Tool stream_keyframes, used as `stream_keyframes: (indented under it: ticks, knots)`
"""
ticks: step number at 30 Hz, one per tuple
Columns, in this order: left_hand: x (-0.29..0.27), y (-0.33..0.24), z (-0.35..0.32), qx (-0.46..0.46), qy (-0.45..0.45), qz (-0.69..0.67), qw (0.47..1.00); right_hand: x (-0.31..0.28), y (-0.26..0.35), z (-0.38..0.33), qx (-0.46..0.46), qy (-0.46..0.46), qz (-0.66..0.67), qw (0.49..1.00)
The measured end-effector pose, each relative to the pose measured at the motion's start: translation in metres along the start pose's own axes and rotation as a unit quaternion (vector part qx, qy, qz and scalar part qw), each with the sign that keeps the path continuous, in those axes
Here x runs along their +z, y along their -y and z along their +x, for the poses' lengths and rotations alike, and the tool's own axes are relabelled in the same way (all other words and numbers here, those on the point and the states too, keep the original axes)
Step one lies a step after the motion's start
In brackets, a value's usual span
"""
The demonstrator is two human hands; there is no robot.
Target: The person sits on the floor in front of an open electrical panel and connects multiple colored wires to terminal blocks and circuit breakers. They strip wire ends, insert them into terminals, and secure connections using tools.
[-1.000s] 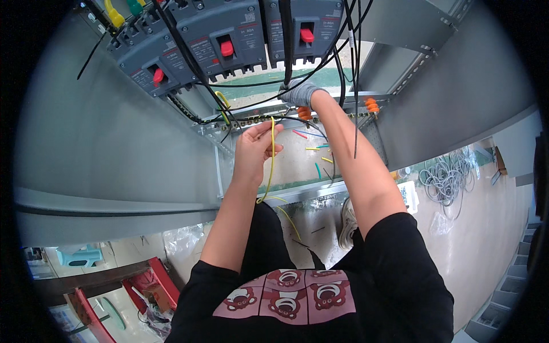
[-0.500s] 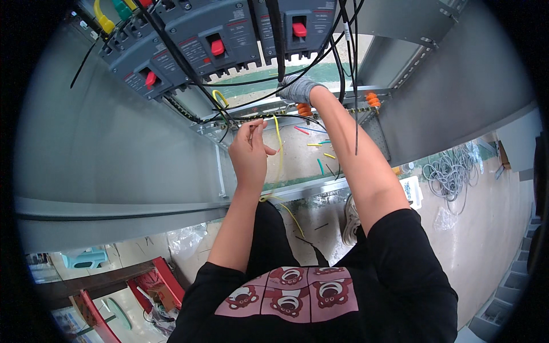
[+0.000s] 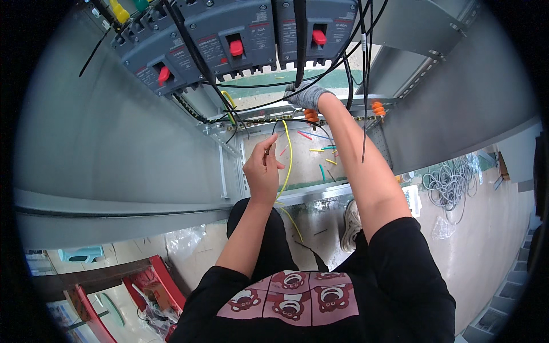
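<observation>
Wiring work fills my view inside a grey metal cabinet (image 3: 103, 143), and I judge it partly done: black cables (image 3: 297, 46) already run down from three grey breakers (image 3: 234, 40) with red levers, while cut scraps of coloured sleeving (image 3: 320, 151) lie on the cabinet floor and a loose yellow wire (image 3: 287, 160) hangs unconnected. My left hand (image 3: 262, 171) pinches something thin, fingers closed narrow; the yellow wire passes just beside that hand, though I cannot tell if it is gripped. My right hand (image 3: 309, 96), gloved in grey, reaches higher toward the terminal rail (image 3: 269, 117), near orange insulators (image 3: 311, 116); its grip is hidden.
</observation>
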State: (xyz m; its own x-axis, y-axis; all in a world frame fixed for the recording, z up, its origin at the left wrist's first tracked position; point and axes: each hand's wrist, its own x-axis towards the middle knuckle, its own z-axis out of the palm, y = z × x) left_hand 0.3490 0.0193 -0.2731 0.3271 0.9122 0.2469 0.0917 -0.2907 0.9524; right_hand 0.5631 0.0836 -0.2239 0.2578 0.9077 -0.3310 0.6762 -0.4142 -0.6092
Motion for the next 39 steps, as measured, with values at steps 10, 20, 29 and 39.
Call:
stream_keyframes:
  ticks: [10, 20, 29, 39]
  knots:
    - [0.004, 0.003, -0.005, 0.059, 0.002, 0.045, 0.997, -0.003, -0.003, -0.006, 0.055, -0.01, 0.015, 0.998]
    - [-0.003, 0.003, 0.003, 0.094, 0.017, 0.142, 0.985, 0.007, -0.013, 0.014, -0.004, -0.019, -0.042, 0.999]
    - [-0.016, 0.001, -0.011, 0.177, 0.042, 0.146, 0.972, 0.016, -0.043, 0.05, -0.064, -0.011, -0.075, 0.995]
    - [-0.016, 0.03, 0.004, 0.148, 0.039, 0.124, 0.98, 0.012, -0.027, 0.033, -0.011, 0.005, -0.05, 0.999]
